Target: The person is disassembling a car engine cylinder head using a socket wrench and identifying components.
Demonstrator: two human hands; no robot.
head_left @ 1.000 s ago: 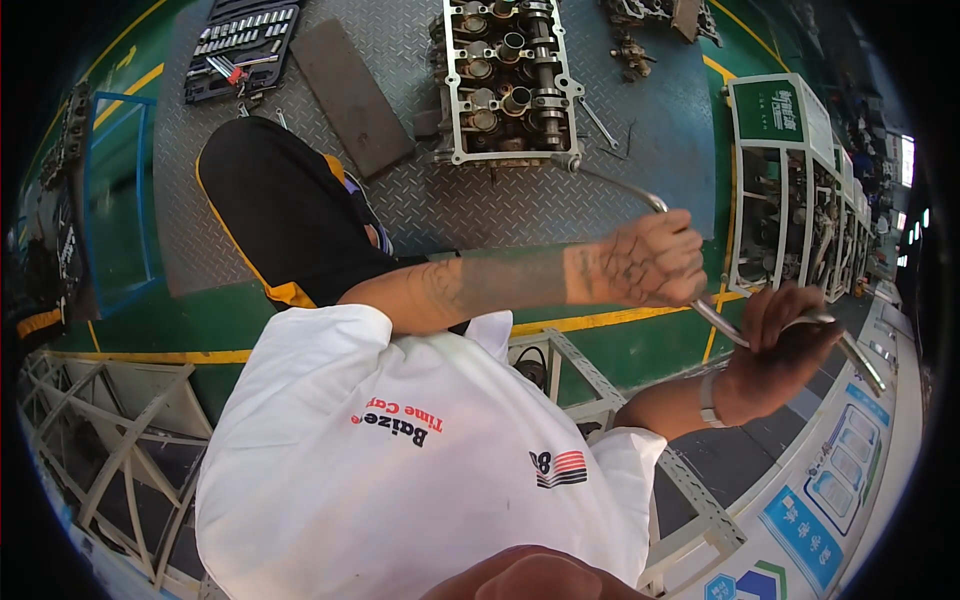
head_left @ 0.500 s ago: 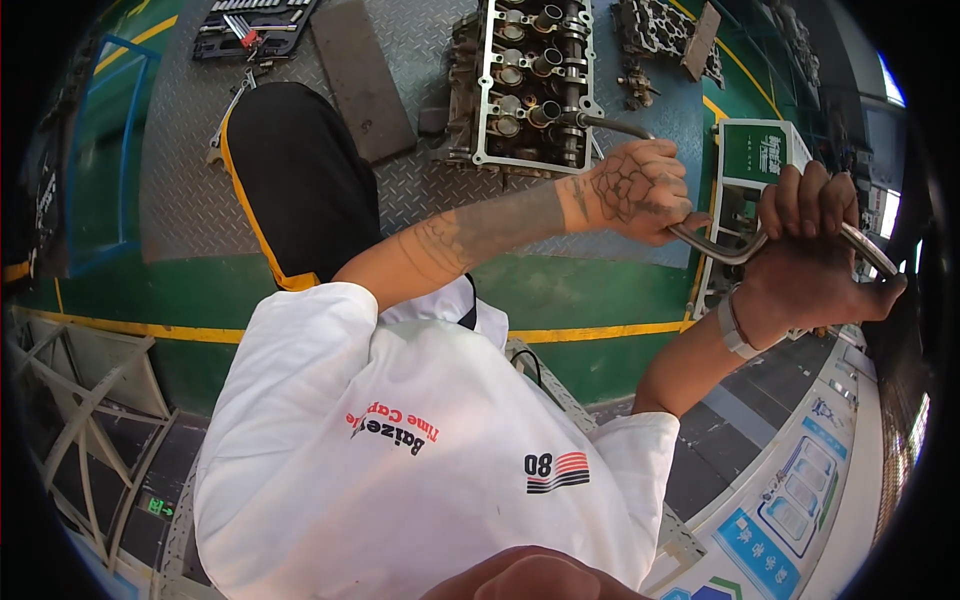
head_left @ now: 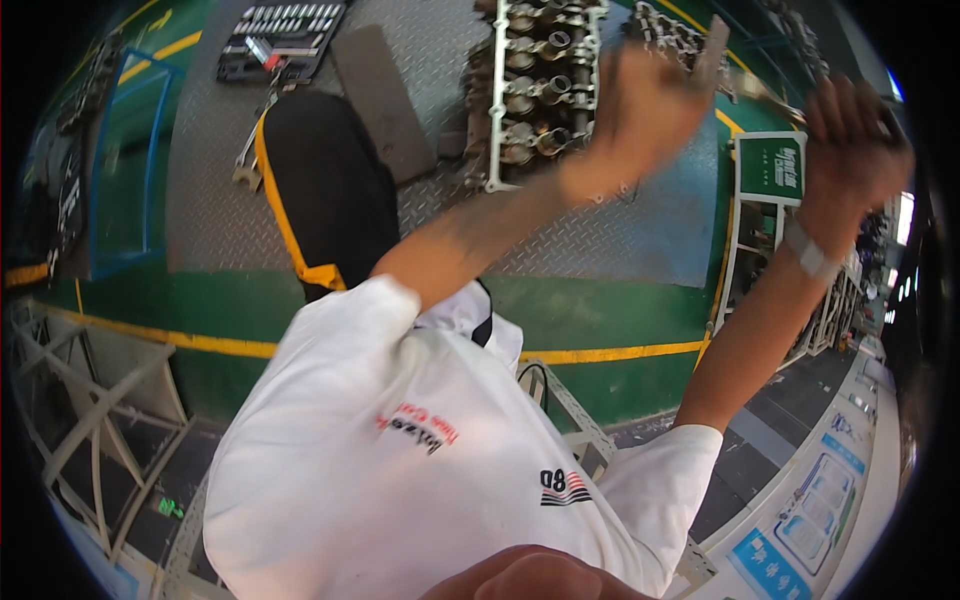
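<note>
A bent steel speed brace (head_left: 768,97) spans the gap between my two hands at the upper right. My left hand (head_left: 655,112), blurred by motion, is closed around its near bend, beside the right edge of the engine cylinder head (head_left: 548,88). Farther right, my right hand (head_left: 852,150) wraps its fingers over the brace's end. The cylinder head lies with open bores, caps and a shaft exposed inside a pale metal rim. My left hand and forearm cover part of its right side, so the brace's working end is hidden.
An open socket set (head_left: 285,40) lies at the upper left, with a wrench (head_left: 246,172) below it. A flat brown board (head_left: 380,100) rests on the metal plate (head_left: 560,235). More engine parts (head_left: 665,30) are behind my left hand. A green-and-white rack (head_left: 768,168) stands right.
Both hands have swung farther away with the brace, the left one now blurred. The brace's angle has changed. The whole scene has shifted slightly right in view.
</note>
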